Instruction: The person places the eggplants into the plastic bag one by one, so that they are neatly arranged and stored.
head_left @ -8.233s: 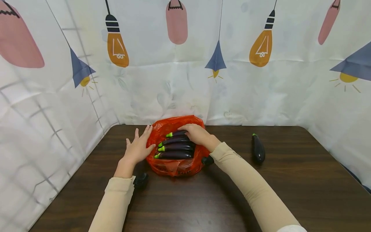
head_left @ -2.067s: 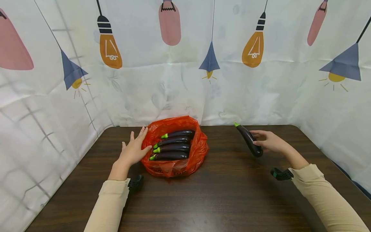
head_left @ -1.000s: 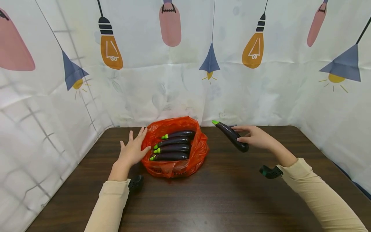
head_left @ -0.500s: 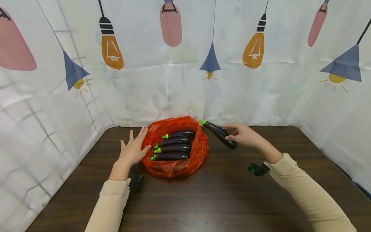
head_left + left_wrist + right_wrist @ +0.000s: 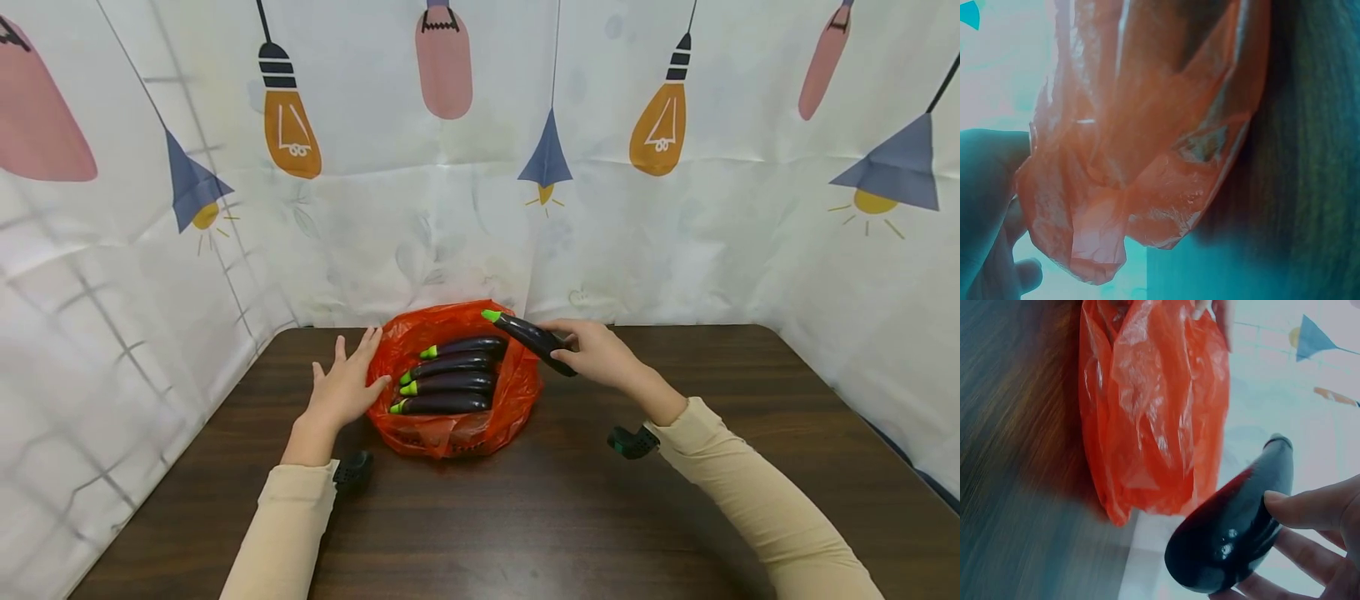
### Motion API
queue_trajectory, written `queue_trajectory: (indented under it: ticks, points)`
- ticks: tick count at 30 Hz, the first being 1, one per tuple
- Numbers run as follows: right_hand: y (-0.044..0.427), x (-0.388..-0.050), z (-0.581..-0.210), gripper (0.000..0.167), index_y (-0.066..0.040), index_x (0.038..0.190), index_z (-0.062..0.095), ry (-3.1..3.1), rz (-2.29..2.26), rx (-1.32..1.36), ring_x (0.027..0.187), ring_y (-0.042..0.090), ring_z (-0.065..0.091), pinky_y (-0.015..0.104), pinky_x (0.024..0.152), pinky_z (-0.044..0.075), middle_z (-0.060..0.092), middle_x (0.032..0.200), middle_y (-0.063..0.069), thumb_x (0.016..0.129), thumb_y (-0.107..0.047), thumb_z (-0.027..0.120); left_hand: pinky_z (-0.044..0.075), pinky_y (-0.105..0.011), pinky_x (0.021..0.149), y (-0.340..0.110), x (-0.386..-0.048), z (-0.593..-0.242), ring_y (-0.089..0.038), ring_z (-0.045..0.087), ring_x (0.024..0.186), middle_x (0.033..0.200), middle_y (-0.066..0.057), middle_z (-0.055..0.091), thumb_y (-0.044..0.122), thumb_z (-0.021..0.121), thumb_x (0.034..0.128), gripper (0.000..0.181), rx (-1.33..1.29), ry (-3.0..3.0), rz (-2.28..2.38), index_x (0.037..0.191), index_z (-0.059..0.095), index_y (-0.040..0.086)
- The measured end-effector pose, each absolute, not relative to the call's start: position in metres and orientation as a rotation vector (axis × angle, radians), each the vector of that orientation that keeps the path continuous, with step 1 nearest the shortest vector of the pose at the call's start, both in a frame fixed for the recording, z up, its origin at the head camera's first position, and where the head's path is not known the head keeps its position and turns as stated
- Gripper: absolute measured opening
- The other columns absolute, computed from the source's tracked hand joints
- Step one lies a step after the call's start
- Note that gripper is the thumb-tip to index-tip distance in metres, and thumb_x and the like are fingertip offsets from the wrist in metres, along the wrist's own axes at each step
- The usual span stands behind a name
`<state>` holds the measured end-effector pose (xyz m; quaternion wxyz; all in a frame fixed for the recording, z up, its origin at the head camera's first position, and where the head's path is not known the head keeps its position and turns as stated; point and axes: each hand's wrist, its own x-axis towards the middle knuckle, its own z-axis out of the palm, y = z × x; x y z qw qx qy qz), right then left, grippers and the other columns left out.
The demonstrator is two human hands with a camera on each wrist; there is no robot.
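My right hand pinches a dark purple eggplant between thumb and fingers. Its green stem end points left, over the right rim of a red plastic bag. Inside the open bag lie several eggplants in a row, green stems to the left. At the bag's left side my left hand spreads its fingers against the rim. In the right wrist view the held eggplant is tilted, apart from the bag. The left wrist view shows the bag's side near the thumb.
The bag stands near the back of a dark wooden table. Behind the table hangs a white curtain printed with lamps and bulbs. A black wrist device is at the right wrist and another black device at the left.
The eggplant that lay at the table's right has been picked up by my right hand and carried left to the bag's right rim. Lately my left hand has stayed at the bag's left side.
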<state>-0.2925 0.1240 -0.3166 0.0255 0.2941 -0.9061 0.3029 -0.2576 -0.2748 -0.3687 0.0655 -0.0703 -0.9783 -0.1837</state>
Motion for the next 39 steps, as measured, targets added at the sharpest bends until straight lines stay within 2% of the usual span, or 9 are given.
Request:
queue_trajectory:
  ticks: [4,7,13,22,30,39]
  points:
    - [0.112,-0.292,-0.317,0.049,-0.014,0.145,0.062,-2.782,0.831,0.892,0.084,0.025,0.068,0.033,0.061,0.049,0.067,0.131,0.017,0.096,-0.008,0.071,-0.005,-0.084,0.104,-0.274,-0.257,-0.368,-0.052,-0.005,0.151,0.171,-0.013,0.008,0.027,0.063,0.1011,0.084,-0.208,-2.956,-0.552,0.166,0.013,0.013]
    - [0.105,-0.294,-0.319,0.049,-0.015,0.144,0.063,-2.758,0.738,0.909,0.082,0.023,0.064,0.035,0.064,0.048,0.067,0.132,0.015,0.096,-0.007,0.072,-0.005,-0.084,0.104,-0.274,-0.257,-0.368,-0.052,-0.005,0.152,0.171,-0.013,0.009,0.027,0.064,0.1006,0.084,-0.206,-2.951,-0.553,0.166,0.014,0.014]
    - [0.093,-0.297,-0.322,0.050,-0.016,0.142,0.065,-2.698,0.618,0.956,0.101,0.028,0.068,0.044,0.078,0.055,0.069,0.130,0.012,0.094,-0.005,0.073,-0.005,-0.084,0.104,-0.273,-0.256,-0.369,-0.052,-0.004,0.152,0.171,-0.013,0.010,0.026,0.065,0.1004,0.083,-0.211,-2.936,-0.571,0.166,0.015,0.014]
    - [0.080,-0.300,-0.322,0.047,-0.013,0.139,0.066,-2.663,0.546,0.990,0.104,0.030,0.069,0.047,0.083,0.057,0.070,0.127,0.011,0.094,-0.003,0.073,-0.005,-0.084,0.105,-0.274,-0.258,-0.369,-0.052,-0.003,0.152,0.171,-0.015,0.011,0.025,0.065,0.1005,0.083,-0.203,-2.941,-0.576,0.166,0.015,0.013]
    - [0.070,-0.307,-0.317,0.048,-0.012,0.141,0.064,-2.673,0.502,1.036,0.117,0.030,0.066,0.045,0.088,0.057,0.067,0.134,0.011,0.095,-0.001,0.070,-0.005,-0.084,0.104,-0.273,-0.259,-0.368,-0.052,-0.003,0.151,0.170,-0.015,0.012,0.025,0.065,0.1002,0.083,-0.213,-2.933,-0.585,0.166,0.015,0.013]
    - [0.056,-0.316,-0.316,0.049,-0.012,0.142,0.064,-2.634,0.455,1.116,0.121,0.032,0.064,0.044,0.088,0.057,0.063,0.141,0.010,0.095,0.002,0.070,-0.005,-0.084,0.104,-0.272,-0.258,-0.369,-0.052,-0.003,0.152,0.170,-0.015,0.012,0.024,0.065,0.1001,0.083,-0.212,-2.933,-0.581,0.166,0.016,0.012]
